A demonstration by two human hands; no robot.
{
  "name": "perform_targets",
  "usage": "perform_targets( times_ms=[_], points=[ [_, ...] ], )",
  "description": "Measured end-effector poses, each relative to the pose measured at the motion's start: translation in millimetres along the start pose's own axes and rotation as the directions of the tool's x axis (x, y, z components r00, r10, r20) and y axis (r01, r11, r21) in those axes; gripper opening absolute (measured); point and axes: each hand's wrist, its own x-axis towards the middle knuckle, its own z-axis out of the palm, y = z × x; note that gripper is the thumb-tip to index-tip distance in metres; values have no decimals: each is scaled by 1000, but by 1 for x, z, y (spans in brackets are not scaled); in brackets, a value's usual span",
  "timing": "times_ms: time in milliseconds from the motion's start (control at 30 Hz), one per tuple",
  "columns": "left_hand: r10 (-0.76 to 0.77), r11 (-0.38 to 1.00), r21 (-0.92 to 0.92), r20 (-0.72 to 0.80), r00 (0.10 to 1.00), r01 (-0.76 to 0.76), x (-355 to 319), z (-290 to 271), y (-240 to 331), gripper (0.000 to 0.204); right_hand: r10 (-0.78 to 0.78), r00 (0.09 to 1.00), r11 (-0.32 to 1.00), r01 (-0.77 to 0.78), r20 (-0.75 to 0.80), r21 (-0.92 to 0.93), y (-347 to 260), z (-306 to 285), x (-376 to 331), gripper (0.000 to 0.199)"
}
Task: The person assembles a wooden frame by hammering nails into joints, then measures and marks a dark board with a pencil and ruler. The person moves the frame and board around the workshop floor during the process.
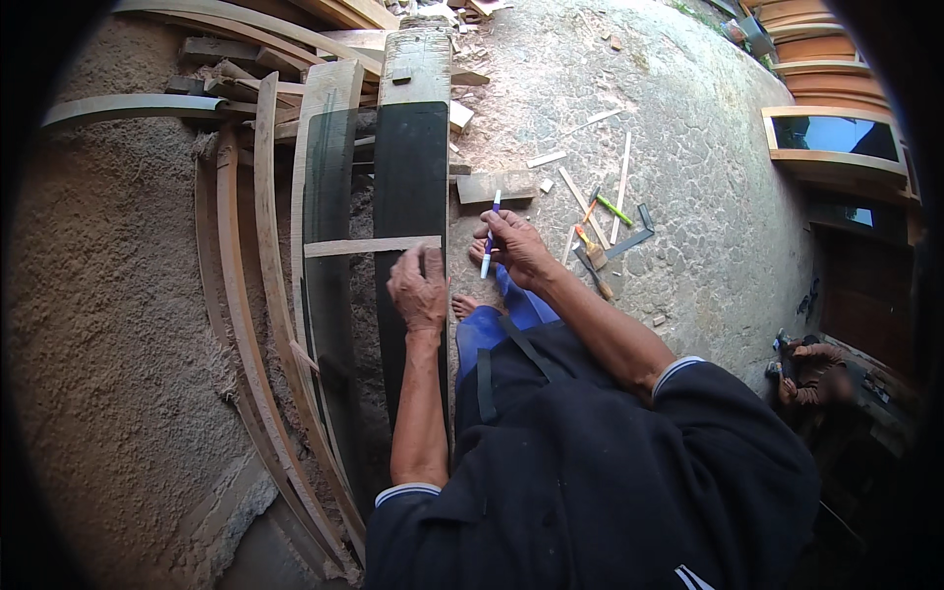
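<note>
My right hand [518,248] is closed round a slim purple marker [489,243] with white ends, held nearly upright in the picture. My left hand [420,290] has bent, slightly parted fingers just below the right end of a thin wooden strip [369,246]. That strip lies crosswise over a long, dark, see-through pane [411,177]. Beneath the pane run two long planks, a left plank [329,84] and a right plank [418,69]. Whether my left fingertips touch the strip is hard to see.
Curved wooden lengths [265,206] lie left of the planks, beside a sawdust-covered mound [108,256]. Right of my feet are a green-handled tool [615,208], a dark metal square [632,242], a brush [596,256] and wood offcuts. A person [821,374] sits at the far right, near framed panes [836,136].
</note>
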Motion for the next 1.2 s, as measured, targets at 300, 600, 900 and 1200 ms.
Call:
perform_targets(
  times_ms=[300, 600, 900, 1200],
  points=[
    [-84, 778, -519, 472, 878, 353, -46, 9, 54, 43, -101, 995, 992, 99, -21, -78, -10, -3, 8, 18],
    [-43, 659, -656, 457, 888, 369, -53, -27, 12, 33, -93, 841, -195, 510, 533, -838, -73, -5, -28, 29],
    [122, 876, -463, 482, 868, 134, -31, -49, 13, 27, 194, 721, -600, 624, 665, -501, -77, 33, -49, 30],
    [290, 951, -240, 465, 837, -196, -26, -48, 14, 19, 112, 598, -445, 744, 793, -499, -43, 16, -39, 13]
  ],
)
